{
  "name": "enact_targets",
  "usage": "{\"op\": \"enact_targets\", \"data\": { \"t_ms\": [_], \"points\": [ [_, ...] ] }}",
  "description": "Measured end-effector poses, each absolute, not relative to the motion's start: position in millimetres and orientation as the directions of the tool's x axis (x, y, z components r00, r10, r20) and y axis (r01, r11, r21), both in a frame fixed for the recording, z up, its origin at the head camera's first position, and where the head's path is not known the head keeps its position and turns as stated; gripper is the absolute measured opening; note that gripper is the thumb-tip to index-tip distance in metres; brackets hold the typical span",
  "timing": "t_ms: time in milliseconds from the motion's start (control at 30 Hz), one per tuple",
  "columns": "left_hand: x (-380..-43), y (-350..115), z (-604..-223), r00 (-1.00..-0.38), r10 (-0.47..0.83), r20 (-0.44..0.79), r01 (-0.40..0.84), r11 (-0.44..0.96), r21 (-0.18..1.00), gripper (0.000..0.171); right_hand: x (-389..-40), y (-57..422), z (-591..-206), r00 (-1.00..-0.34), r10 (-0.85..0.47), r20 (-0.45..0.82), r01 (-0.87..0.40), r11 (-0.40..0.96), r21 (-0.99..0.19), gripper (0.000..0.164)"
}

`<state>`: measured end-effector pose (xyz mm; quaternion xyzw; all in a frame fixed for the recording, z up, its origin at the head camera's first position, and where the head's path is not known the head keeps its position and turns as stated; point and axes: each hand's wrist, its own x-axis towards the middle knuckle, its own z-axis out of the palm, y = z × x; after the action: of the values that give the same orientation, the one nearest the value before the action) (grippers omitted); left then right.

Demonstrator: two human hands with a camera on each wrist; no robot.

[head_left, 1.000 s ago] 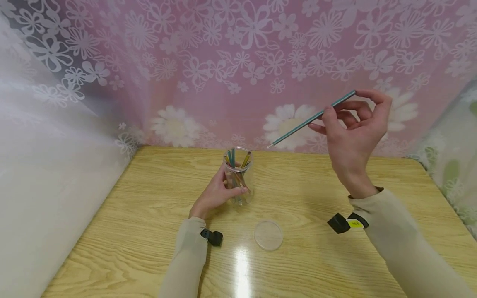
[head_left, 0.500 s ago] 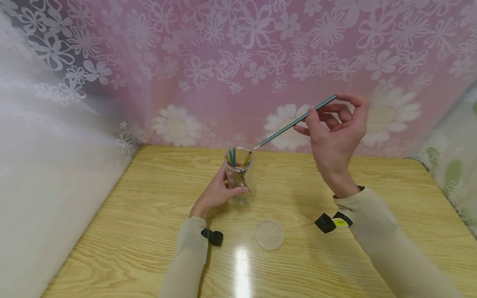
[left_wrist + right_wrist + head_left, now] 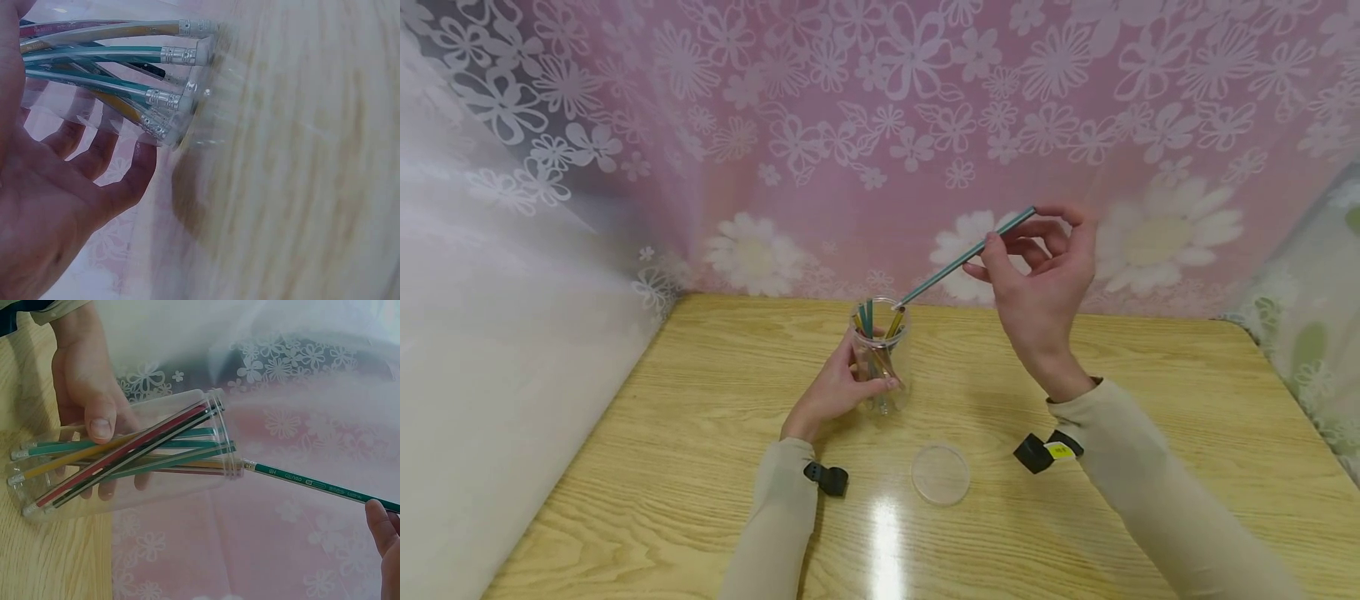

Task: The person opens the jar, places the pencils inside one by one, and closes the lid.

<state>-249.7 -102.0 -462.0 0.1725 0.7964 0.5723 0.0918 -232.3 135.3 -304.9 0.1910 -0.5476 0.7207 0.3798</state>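
Observation:
My left hand (image 3: 831, 390) grips a clear plastic jar (image 3: 901, 390) standing on the table, thumb across its front. Inside it lean several pencils (image 3: 125, 456) in green, yellow, red and dark colours; in the left wrist view their metal ferrules and white erasers (image 3: 203, 51) point to the jar's bottom. Up and to the right, my right hand (image 3: 1048, 279) pinches a green pencil (image 3: 958, 263) between thumb and fingers near its upper end. The pencil slants down to the left, its eraser end (image 3: 248, 464) right at the jar's rim.
A round clear lid (image 3: 941, 473) lies flat on the wood-grain table (image 3: 700, 500), nearer than the jar and between the forearms. A pink floral curtain (image 3: 820, 183) hangs behind the table's back edge, with pale sheets at both sides.
My right hand has moved left and slightly down, bringing the green pencil's eraser end from beside the jar to its mouth. My left hand and the jar have stayed put.

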Motion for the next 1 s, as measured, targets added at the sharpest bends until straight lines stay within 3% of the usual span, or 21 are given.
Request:
{"op": "enact_targets", "data": {
  "t_ms": [300,533,1000],
  "points": [
    [-249.3,-102.4,-461.9,-0.924,0.380,0.047,0.168,0.291,0.942,0.075,-236.0,125.9,-312.9,-0.634,0.257,0.729,-0.762,-0.045,-0.646,0.042],
    [-249.4,-102.6,-461.4,-0.925,0.377,0.049,0.167,0.286,0.944,0.073,-238.1,121.9,-316.9,-0.607,0.132,0.784,-0.778,0.098,-0.620,0.042],
    [-250.8,-102.4,-461.2,-0.925,0.379,0.028,0.151,0.298,0.942,0.073,-244.1,111.9,-338.0,-0.711,-0.011,0.704,-0.690,0.204,-0.694,0.034]
  ]
}}
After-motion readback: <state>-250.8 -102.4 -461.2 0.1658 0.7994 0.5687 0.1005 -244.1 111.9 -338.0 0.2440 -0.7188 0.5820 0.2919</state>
